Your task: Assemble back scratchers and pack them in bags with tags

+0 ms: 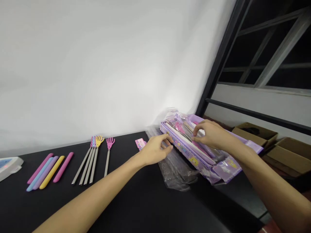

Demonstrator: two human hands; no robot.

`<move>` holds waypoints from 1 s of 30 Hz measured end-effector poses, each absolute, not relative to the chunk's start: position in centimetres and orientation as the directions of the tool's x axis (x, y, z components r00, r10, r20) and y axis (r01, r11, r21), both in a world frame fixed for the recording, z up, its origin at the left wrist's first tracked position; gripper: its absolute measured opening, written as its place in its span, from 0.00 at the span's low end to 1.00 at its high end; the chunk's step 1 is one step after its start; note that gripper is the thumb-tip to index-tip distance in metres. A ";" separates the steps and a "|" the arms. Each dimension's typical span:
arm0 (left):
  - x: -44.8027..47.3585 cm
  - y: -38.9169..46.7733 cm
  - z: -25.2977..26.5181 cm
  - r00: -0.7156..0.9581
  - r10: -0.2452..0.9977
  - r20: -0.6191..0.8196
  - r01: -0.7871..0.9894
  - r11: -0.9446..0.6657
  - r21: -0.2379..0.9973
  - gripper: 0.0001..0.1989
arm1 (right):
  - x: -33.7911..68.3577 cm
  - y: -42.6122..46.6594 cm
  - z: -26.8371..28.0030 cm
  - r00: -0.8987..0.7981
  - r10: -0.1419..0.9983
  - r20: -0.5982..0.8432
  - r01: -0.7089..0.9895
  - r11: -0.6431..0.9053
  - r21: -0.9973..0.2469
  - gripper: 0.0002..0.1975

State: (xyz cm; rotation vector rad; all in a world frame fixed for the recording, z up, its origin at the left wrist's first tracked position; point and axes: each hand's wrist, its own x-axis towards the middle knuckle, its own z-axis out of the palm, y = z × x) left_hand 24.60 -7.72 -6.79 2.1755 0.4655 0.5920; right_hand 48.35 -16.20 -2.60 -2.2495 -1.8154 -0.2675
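1 purple printed box, R side of worktop, w/ bagged pink-headed scratcher; side lettering too blurred to read. L hand beside box, R hand over it; fingering part-hidden, can't tell if either grasps.

No text could be read: the coloured lettering along the purple display box and the markings on the pink card were too small.
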 end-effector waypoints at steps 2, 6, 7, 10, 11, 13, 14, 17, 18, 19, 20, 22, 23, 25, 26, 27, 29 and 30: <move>24.3 -7.7 -6.7 0.824 0.493 0.280 0.113 -0.627 0.771 0.09 | 47.2 -16.0 -1.7 0.194 0.923 0.333 0.981 -0.190 -0.045 0.10; 22.2 -6.9 -5.8 0.837 0.450 0.311 0.123 -0.709 0.695 0.09 | 42.8 -14.4 0.3 0.132 0.927 0.352 0.985 -0.084 -0.147 0.10; 21.4 -6.5 -5.5 0.841 0.443 0.309 0.141 -0.732 0.666 0.09 | 41.5 -13.8 0.6 0.105 0.935 0.338 0.982 -0.044 -0.182 0.09; 17.9 -5.2 -4.2 0.842 0.457 0.286 0.231 -0.785 0.575 0.09 | 37.7 -11.5 1.2 0.017 0.949 0.315 0.964 0.068 -0.259 0.08; 16.5 -4.7 -3.8 0.833 0.481 0.273 0.278 -0.790 0.547 0.08 | 36.6 -10.7 1.3 -0.008 0.952 0.306 0.954 0.099 -0.284 0.07; 13.5 -3.8 -2.8 0.802 0.551 0.230 0.385 -0.771 0.507 0.09 | 34.3 -9.0 1.3 -0.053 0.962 0.268 0.927 0.147 -0.344 0.06; 12.0 -3.4 -2.3 0.782 0.590 0.203 0.436 -0.750 0.498 0.10 | 33.1 -8.3 1.4 -0.077 0.968 0.240 0.913 0.165 -0.374 0.05; 7.4 -2.5 -1.0 0.723 0.678 0.131 0.549 -0.680 0.486 0.12 | 29.5 -6.5 1.2 -0.164 0.976 0.146 0.878 0.212 -0.430 0.06; 6.0 -2.3 -0.6 0.705 0.700 0.117 0.578 -0.662 0.476 0.11 | 28.2 -6.1 1.1 -0.189 0.975 0.115 0.873 0.220 -0.435 0.06; 4.8 -2.1 -0.2 0.683 0.722 0.107 0.609 -0.644 0.463 0.11 | 27.0 -5.7 0.8 -0.210 0.974 0.083 0.872 0.225 -0.434 0.06; 3.7 -2.0 0.0 0.658 0.748 0.093 0.643 -0.621 0.447 0.10 | 25.8 -5.4 0.4 -0.229 0.972 0.048 0.875 0.227 -0.428 0.06; 1.8 -1.7 0.4 0.605 0.796 0.025 0.718 -0.559 0.415 0.10 | 23.9 -5.0 -0.8 -0.261 0.965 -0.024 0.885 0.229 -0.406 0.04; 1.1 -1.5 0.4 0.578 0.815 -0.024 0.757 -0.525 0.389 0.10 | 23.2 -4.7 -1.5 -0.278 0.959 -0.061 0.888 0.232 -0.397 0.03; 0.0 -1.1 0.4 0.511 0.853 -0.102 0.835 -0.466 0.293 0.11 | 22.3 -4.3 -3.1 -0.306 0.944 -0.124 0.887 0.235 -0.398 0.04; -0.5 -0.8 0.3 0.465 0.877 -0.125 0.874 -0.431 0.225 0.11 | 22.0 -4.1 -3.9 -0.313 0.938 -0.151 0.882 0.228 -0.413 0.05; -0.9 -0.6 0.3 0.413 0.900 -0.138 0.907 -0.392 0.157 0.12 | 21.9 -3.9 -4.6 -0.309 0.933 -0.182 0.877 0.205 -0.435 0.05; -1.5 -0.2 0.1 0.304 0.939 -0.164 0.953 -0.299 0.052 0.15 | 21.9 -3.5 -5.8 -0.275 0.930 -0.242 0.868 0.132 -0.478 0.07; -1.7 -0.1 0.1 0.254 0.948 -0.191 0.967 -0.255 0.019 0.17 | 21.9 -3.4 -6.2 -0.258 0.928 -0.268 0.863 0.097 -0.496 0.07</move>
